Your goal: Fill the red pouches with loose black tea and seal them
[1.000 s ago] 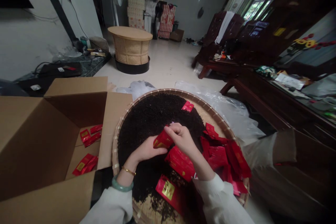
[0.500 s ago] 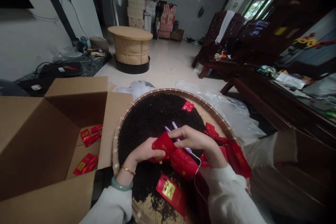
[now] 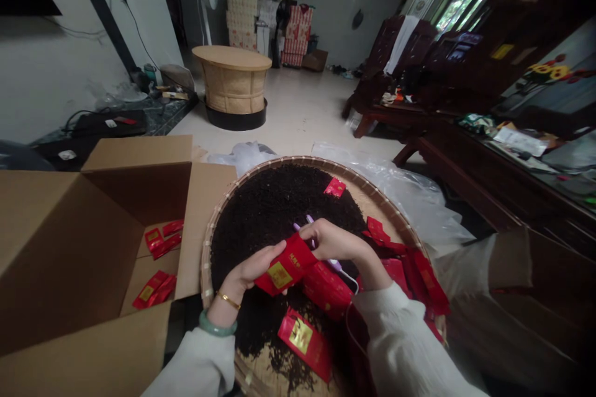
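My left hand is closed on a red foil packet with a gold label, tilted with its label toward me. At the packet's upper right end are the curled fingers of my right hand, gripping its edge. Both hands are above a round woven bamboo tray spread with dark loose tea leaves. A purple tong-like tool with a white cord lies partly hidden behind my right hand. Another gold-labelled red packet lies on the tray nearer me.
On the left stands an open cardboard box with several red packets inside. More red packets are heaped at the tray's right. Plastic sheeting lies behind the tray. Dark wooden furniture stands at the right.
The packet in my left hand has turned so that its gold label now shows. My right hand has shifted slightly and its fingers are curled more tightly at the packet's end.
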A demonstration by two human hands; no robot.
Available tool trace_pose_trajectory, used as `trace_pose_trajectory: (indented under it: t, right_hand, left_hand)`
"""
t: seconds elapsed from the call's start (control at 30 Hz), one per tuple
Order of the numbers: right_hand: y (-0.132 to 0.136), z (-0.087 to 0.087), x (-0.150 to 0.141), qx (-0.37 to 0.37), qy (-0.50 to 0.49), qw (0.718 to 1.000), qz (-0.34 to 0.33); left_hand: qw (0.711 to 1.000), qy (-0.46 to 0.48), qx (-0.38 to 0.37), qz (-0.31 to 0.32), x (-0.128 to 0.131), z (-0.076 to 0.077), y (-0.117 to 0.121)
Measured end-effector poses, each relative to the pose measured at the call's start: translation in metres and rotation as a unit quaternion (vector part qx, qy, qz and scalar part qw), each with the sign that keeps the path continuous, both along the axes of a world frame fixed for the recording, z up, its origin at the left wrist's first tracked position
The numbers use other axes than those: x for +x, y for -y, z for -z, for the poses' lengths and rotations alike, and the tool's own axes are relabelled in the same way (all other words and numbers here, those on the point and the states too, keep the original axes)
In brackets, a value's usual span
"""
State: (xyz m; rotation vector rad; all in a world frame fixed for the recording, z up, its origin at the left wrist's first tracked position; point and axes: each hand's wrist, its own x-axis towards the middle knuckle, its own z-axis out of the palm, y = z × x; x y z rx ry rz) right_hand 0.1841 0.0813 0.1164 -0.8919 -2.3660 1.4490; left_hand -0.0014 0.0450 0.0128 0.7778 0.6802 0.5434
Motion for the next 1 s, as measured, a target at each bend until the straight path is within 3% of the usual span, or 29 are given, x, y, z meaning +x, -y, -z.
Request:
trace_pose_trajectory:
  t: [0.2, 0.57, 0.73, 0.87, 1.0]
  right_hand:
    - [0.002, 0.001, -0.001, -0.018, 0.016, 1.000, -0.004]
    - [0.014, -0.019, 0.002, 0.159, 0.004, 0.984, 0.074]
    - [0.026, -0.035, -0.004, 0.183, -0.036, 0.979, 0.081]
    - [0.029, -0.039, -0.004, 0.176, -0.093, 0.970, 0.140]
    - [0.024, -0.031, -0.004, 0.174, -0.130, 0.945, 0.246]
  left_hand:
    - [1.000, 0.005, 0.023, -0.014, 0.001, -0.002, 0.000]
    - [0.997, 0.042, 0.058, -0.010, -0.005, -0.008, -0.001]
    - [0.993, 0.080, 0.087, -0.007, -0.008, -0.011, -0.001]
    - [0.987, 0.111, 0.114, -0.010, -0.011, -0.010, -0.001]
    - [0.979, 0.144, 0.148, 0.000, -0.014, -0.005, -0.002]
